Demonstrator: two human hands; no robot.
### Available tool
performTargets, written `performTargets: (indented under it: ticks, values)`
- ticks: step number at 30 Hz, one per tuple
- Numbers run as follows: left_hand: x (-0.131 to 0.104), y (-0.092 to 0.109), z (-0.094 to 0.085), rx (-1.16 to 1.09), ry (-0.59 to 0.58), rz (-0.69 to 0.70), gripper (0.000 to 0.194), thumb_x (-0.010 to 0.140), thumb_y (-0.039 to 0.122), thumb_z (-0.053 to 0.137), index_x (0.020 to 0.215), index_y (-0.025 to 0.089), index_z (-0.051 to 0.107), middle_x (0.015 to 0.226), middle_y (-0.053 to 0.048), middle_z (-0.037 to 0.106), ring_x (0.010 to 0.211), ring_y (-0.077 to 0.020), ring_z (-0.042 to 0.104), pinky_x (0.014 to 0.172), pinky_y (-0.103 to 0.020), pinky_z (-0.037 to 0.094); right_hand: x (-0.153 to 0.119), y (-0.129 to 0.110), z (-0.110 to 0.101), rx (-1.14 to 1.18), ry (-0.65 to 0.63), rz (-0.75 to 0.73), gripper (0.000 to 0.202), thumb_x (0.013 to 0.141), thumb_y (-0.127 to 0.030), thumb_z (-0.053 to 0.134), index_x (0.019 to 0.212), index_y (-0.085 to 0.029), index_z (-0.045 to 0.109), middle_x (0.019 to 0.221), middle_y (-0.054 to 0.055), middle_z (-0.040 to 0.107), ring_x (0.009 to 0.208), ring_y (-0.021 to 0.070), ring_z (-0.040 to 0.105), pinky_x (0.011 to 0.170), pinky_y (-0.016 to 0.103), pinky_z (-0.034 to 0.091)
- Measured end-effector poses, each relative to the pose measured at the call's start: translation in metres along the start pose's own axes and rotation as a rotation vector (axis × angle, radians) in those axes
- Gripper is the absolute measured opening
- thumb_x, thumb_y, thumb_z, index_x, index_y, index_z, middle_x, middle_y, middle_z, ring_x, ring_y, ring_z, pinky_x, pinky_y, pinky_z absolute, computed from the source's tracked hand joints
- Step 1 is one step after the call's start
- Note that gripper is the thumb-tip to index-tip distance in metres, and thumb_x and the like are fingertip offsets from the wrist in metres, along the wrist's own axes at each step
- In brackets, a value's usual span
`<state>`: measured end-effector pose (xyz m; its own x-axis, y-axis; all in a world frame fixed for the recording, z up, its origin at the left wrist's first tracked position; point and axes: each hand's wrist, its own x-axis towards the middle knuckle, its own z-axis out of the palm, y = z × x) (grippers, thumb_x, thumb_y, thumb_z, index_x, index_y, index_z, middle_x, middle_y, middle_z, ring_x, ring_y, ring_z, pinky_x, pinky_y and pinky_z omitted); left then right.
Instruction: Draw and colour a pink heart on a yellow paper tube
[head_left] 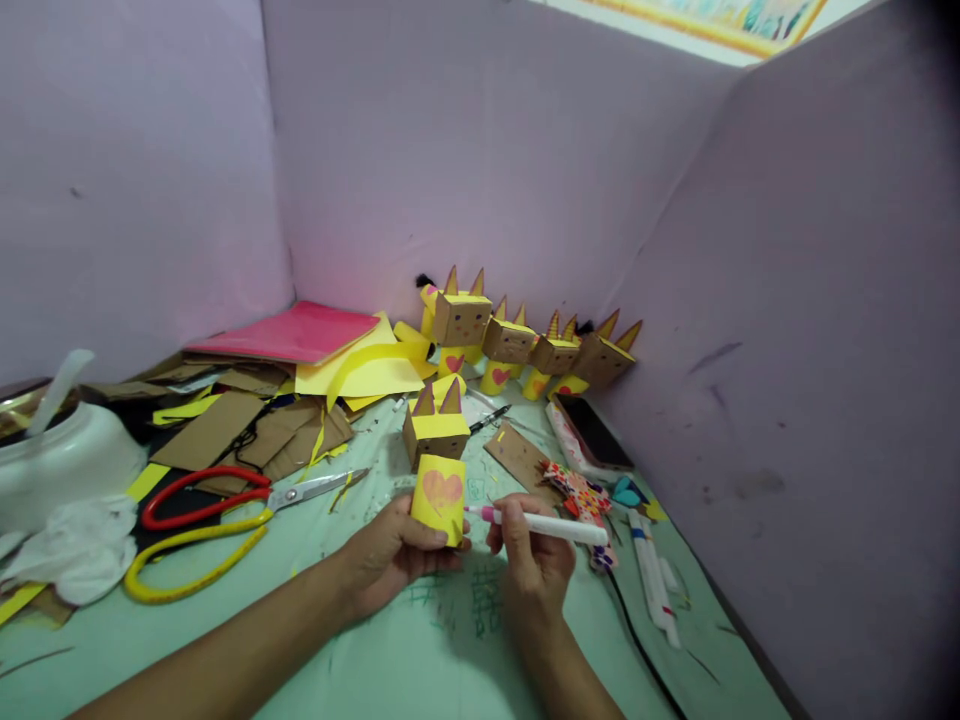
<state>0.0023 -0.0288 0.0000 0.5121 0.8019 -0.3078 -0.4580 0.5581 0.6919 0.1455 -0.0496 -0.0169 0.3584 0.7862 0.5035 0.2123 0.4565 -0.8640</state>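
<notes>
My left hand (pixel 397 550) is closed around the lower part of a yellow paper tube (pixel 441 525) with a pink-orange heart drawn on it. Directly behind the tube is a small cardboard box head (pixel 436 440) with a yellow top and two pointed horns; whether it is joined to the tube I cannot tell. A white marker (pixel 566 527) with a pink tip end lies in the grip of my right hand (pixel 536 560). Its tip points left and is close to the tube's right edge; whether it touches is unclear.
Scissors (pixel 277 497) with red and yellow handles lie open at left, by cardboard scraps (pixel 214 430) and a white pot (pixel 67 465). Horned box figures (pixel 461 320) line the back wall. At right are a phone (pixel 592 430), a floral-patterned object (pixel 577 490) and white markers (pixel 652 570).
</notes>
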Motion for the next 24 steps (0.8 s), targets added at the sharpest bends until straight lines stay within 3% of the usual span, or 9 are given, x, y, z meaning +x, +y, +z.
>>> performTargets:
  ticks: [5,13,24]
  values:
    - [0.003,0.000,-0.001,-0.004,-0.006,-0.029,0.036,0.054,0.002,0.063,0.089,0.009,0.061,0.084,-0.011,0.067,0.078,-0.0221,0.063,0.075,-0.036,0.048,0.005,0.005,0.000,-0.024,-0.004,-0.038,0.025,0.084,-0.035,0.052,0.070,-0.016,0.060,0.054,-0.002,0.053,0.047,0.0114,0.050,0.044,0.023,0.039]
    - [0.006,0.000,-0.005,-0.044,-0.007,-0.045,0.038,0.055,0.000,0.059,0.092,0.008,0.059,0.085,-0.011,0.067,0.079,-0.0234,0.063,0.075,-0.035,0.048,0.006,0.011,0.006,-0.035,0.002,0.022,0.027,0.084,-0.039,0.052,0.070,-0.016,0.059,0.058,0.000,0.057,0.046,0.0103,0.049,0.042,0.022,0.039]
    - [0.006,0.001,-0.003,-0.043,0.013,-0.041,0.044,0.055,0.000,0.060,0.097,0.009,0.058,0.091,-0.013,0.067,0.083,-0.0249,0.063,0.077,-0.036,0.048,0.005,0.004,0.008,-0.048,-0.061,0.014,0.022,0.083,-0.034,0.054,0.071,-0.016,0.059,0.058,-0.001,0.057,0.042,0.0091,0.050,0.039,0.020,0.039]
